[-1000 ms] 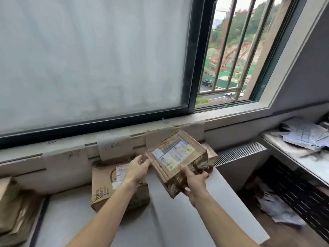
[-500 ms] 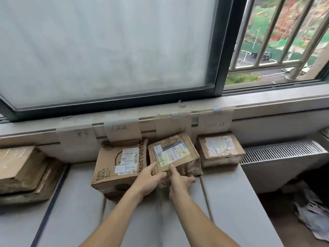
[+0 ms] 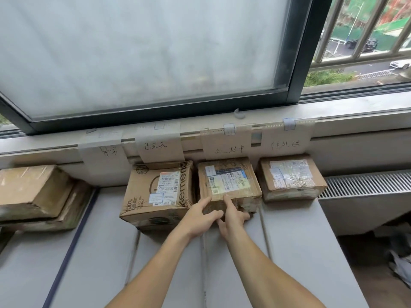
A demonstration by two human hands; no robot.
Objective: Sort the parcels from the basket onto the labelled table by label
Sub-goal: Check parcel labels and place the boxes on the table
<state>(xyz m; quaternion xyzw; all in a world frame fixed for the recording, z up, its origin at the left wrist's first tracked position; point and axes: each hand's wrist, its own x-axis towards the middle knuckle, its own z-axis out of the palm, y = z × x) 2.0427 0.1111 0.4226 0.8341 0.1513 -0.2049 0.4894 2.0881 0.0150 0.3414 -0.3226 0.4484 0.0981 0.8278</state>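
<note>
The step in hand is the placing of one parcel [image 3: 229, 181], and it looks nearly done. The parcel lies flat on the grey surface [image 3: 289, 241], shipping sticker up, its far edge under the third handwritten label [image 3: 229, 147] taped along the window ledge. Both hands are at the parcel's near edge. The left hand [image 3: 200, 216] rests against the near left corner with its fingers stretched out, touching rather than clasping. The right hand [image 3: 233, 218] lays a straight forefinger on the parcel's top, while its other fingers curl low against the front face; whether they grasp the cardboard or only rest on it I cannot tell. Just left of the parcel, almost touching it, stands a bigger printed box [image 3: 155, 192] under the second label [image 3: 155, 145]. Just right of the parcel, with a narrow gap, lies a flatter taped parcel [image 3: 289, 176] under the fourth label [image 3: 287, 144]. Well to the parcel's left sits a stack of worn boxes [image 3: 33, 192]. The next move probably calls for a small squaring push towards the ledge, if any, then letting go with both hands without dragging the parcel back or knocking its neighbours. After that comes a turn to the basket, which is out of view here, for another parcel and a reading of its label.
</note>
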